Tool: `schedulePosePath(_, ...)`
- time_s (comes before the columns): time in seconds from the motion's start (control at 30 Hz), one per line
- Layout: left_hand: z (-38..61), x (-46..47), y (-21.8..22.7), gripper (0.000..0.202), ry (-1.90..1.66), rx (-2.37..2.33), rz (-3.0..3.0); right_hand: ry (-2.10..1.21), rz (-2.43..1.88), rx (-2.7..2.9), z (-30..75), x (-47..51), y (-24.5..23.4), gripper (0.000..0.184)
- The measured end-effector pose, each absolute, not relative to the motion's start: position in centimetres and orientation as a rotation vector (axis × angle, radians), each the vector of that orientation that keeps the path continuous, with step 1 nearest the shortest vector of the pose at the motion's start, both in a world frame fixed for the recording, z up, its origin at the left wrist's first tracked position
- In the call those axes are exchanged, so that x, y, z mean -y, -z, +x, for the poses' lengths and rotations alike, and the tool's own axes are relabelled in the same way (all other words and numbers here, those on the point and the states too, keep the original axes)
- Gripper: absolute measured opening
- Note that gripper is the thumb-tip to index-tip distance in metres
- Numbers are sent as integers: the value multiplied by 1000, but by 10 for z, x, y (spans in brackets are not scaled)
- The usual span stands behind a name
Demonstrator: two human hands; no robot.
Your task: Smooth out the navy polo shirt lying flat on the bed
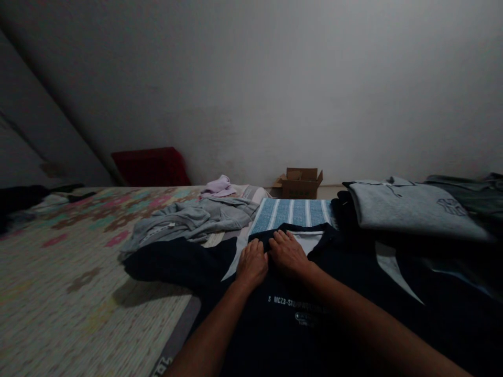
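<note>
Navy T-shirt (275,335) lies spread flat, front up, white print on the chest, right under us; all places below are given from it. Dim frame, detail is low.

Plain grey wall (275,94) fills everything beyond the shirt. Patterned bed cover (58,272) with pink and teal motifs runs out to the shirt's left, and the shirt's left sleeve lies on it. A folded grey polo (408,212) sits on dark clothes beyond the shirt's right shoulder, with another dark garment (463,191) further right. A crumpled grey garment (188,222) is heaped beyond the left sleeve. A blue-and-white striped cloth (293,212) lies flat just beyond the collar, touching it. A red object (151,166) leans on the wall far beyond and to the left; we cannot tell what it is. An open cardboard box (301,183) stands at the wall straight beyond the striped cloth. A small lilac cloth (217,187) lies behind the grey heap.

Our left hand (252,263) rests palm down just left of the collar, fingers straight and close together, pressing the fabric and gripping nothing. Our right hand (288,254) does the same at the collar itself, beside the left hand, thumbs almost touching.
</note>
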State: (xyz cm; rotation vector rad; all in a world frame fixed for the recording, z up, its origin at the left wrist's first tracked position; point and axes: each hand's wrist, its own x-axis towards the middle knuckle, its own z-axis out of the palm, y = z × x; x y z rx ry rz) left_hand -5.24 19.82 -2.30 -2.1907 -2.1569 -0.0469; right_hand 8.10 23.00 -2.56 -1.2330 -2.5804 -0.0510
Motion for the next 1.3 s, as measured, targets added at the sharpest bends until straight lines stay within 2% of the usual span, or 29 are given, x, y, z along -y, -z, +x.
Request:
schedulePosePath(0.2, -54, -198, 24, 45, 27, 2161, -2214, 39, -1239, 2580, 81, -222, 36, 36)
schedulePosePath(0.63, -53, -197, 17, 46, 53, 2144, -2210, 29, -1184, 2558, 90, -179, 25, 37)
schedulePosePath(0.8, -41, -185, 14, 54, 18, 2115, -2279, -95, -1315, 2522, 120, -149, 24, 41)
schedulePosePath(1.0, -39, -181, 20, 67, -86, 2150, -2350, -335, -1399, 2506, 141, -130, 28, 61)
schedulePosePath(1.3, -35, -174, 9, 65, -51, 2145, -2336, -387, -1400, 2488, 141, -127, 35, 62)
